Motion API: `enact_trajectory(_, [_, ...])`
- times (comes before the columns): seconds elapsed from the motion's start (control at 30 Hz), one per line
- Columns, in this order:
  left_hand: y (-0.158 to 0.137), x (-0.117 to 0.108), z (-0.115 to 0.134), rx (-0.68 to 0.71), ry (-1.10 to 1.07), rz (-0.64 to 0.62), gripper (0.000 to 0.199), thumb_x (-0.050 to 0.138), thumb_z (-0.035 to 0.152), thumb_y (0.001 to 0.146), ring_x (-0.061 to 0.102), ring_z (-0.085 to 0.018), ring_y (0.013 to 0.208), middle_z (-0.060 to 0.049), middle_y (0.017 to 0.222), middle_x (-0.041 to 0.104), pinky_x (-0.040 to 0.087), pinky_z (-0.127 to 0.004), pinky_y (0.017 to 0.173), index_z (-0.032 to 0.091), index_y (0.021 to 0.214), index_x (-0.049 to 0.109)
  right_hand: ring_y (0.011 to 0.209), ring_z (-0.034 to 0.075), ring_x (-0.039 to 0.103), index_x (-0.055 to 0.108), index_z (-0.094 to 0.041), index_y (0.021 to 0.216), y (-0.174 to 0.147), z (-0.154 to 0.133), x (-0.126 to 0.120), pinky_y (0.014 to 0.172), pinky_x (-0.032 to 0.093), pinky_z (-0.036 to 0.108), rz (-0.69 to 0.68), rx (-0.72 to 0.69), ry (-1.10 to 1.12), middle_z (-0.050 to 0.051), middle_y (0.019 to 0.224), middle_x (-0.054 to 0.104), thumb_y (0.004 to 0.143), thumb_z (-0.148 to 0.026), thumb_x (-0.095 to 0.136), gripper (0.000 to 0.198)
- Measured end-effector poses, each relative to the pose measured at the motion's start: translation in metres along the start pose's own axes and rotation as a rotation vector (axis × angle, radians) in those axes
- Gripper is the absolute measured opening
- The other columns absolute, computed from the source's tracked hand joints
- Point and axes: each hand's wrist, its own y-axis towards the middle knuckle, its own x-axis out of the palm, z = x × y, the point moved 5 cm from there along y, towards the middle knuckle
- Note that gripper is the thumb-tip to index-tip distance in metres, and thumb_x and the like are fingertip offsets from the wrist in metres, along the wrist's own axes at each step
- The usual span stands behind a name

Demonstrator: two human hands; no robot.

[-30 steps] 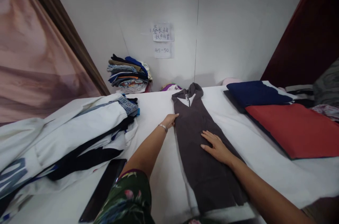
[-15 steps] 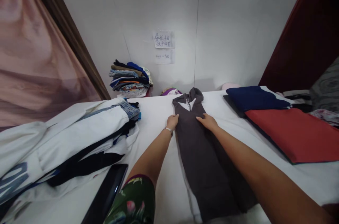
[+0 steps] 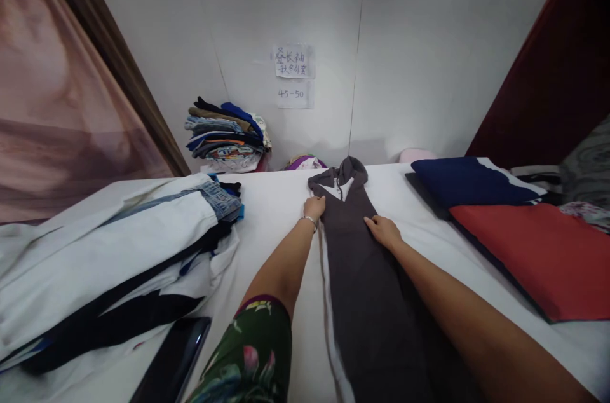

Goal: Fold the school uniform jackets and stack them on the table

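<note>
A dark grey long-sleeved top (image 3: 369, 288) lies lengthwise on the white-covered table, folded narrow, its zipped collar (image 3: 351, 173) towards the wall. White fabric shows inside the neck opening, and a pale strip runs along the left edge. My left hand (image 3: 314, 207) is closed on that left edge, just below the collar. On the opposite edge, slightly nearer to me, my right hand (image 3: 384, 231) pinches the cloth. My right forearm covers part of the top's lower right side, and the frame cuts off its bottom.
Unfolded white and black clothes (image 3: 109, 244) are heaped at left, beside a dark, shiny flat object (image 3: 174, 358). Folded red (image 3: 534, 257) and navy (image 3: 471, 180) garments lie at right. A stack of folded clothes (image 3: 226, 136) stands by the wall, below paper signs (image 3: 295, 75).
My left hand has slid slightly up the edge towards the collar. My right hand has shifted right and a little towards me. The view has moved slightly.
</note>
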Motion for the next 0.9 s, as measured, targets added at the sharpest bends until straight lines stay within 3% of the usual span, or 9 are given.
enact_trajectory(0.07, [0.007, 0.002, 0.005, 0.030, 0.011, 0.022, 0.025, 0.064, 0.031, 0.083, 0.056, -0.026, 0.117, -0.015, 0.120, 0.064, 0.040, -0.037, 0.101, 0.015, 0.102, 0.069, 0.091, 0.024, 0.064, 0.067, -0.020, 0.091, -0.001, -0.001, 0.002, 0.066, 0.039, 0.029, 0.012, -0.002, -0.024, 0.010, 0.096, 0.071, 0.096, -0.051, 0.032, 0.047])
enact_trajectory(0.2, [0.013, 0.007, 0.014, 0.117, 0.019, 0.046, 0.035, 0.060, 0.022, 0.083, 0.052, -0.021, 0.123, -0.009, 0.133, 0.058, 0.035, -0.028, 0.104, 0.020, 0.118, 0.065, 0.092, 0.025, 0.064, 0.064, -0.020, 0.096, -0.005, -0.002, 0.008, 0.067, 0.039, 0.029, 0.054, -0.004, -0.069, 0.010, 0.097, 0.070, 0.096, -0.048, 0.033, 0.042])
enact_trajectory(0.37, [0.011, 0.009, 0.007, 0.106, 0.045, 0.003, 0.038, 0.066, 0.019, 0.076, 0.041, -0.028, 0.133, -0.010, 0.139, 0.053, 0.027, -0.037, 0.111, 0.020, 0.114, 0.067, 0.091, 0.024, 0.065, 0.063, -0.021, 0.096, -0.007, -0.002, 0.011, 0.068, 0.039, 0.029, 0.091, -0.009, -0.087, 0.009, 0.096, 0.070, 0.097, -0.046, 0.032, 0.040])
enact_trajectory(0.53, [-0.004, -0.007, 0.001, 0.038, -0.022, -0.024, 0.047, 0.058, 0.024, 0.085, 0.042, -0.025, 0.133, -0.014, 0.142, 0.049, 0.028, -0.033, 0.110, 0.015, 0.130, 0.055, 0.091, 0.025, 0.065, 0.064, -0.021, 0.097, -0.008, -0.001, 0.010, 0.070, 0.040, 0.030, 0.098, -0.007, -0.073, 0.010, 0.096, 0.070, 0.097, -0.047, 0.034, 0.039])
enact_trajectory(0.63, [-0.035, -0.018, -0.006, -0.037, -0.098, -0.028, 0.055, 0.056, 0.027, 0.087, 0.038, -0.026, 0.136, -0.020, 0.146, 0.042, 0.030, -0.032, 0.109, 0.007, 0.137, 0.045, 0.094, 0.026, 0.064, 0.064, -0.020, 0.100, -0.008, -0.001, 0.010, 0.073, 0.042, 0.031, 0.092, -0.006, -0.051, 0.013, 0.099, 0.069, 0.097, -0.047, 0.033, 0.041])
enact_trajectory(0.77, [-0.105, -0.020, -0.020, -0.137, -0.257, -0.141, 0.063, 0.055, 0.038, 0.089, 0.058, -0.024, 0.116, -0.020, 0.136, 0.053, 0.048, -0.029, 0.086, 0.009, 0.141, 0.037, 0.098, 0.027, 0.064, 0.066, -0.017, 0.104, -0.001, 0.000, 0.007, 0.076, 0.044, 0.033, 0.039, -0.038, 0.007, 0.014, 0.103, 0.070, 0.096, -0.044, 0.038, 0.039])
enact_trajectory(0.9, [-0.180, -0.019, -0.032, -0.200, -0.389, -0.326, 0.054, 0.057, 0.049, 0.085, 0.067, -0.021, 0.089, -0.016, 0.109, 0.069, 0.052, -0.029, 0.070, 0.011, 0.123, 0.055, 0.108, 0.022, 0.061, 0.064, -0.017, 0.117, -0.004, 0.011, -0.005, 0.086, 0.044, 0.027, -0.015, -0.129, 0.096, 0.010, 0.118, 0.067, 0.092, -0.037, 0.049, 0.035])
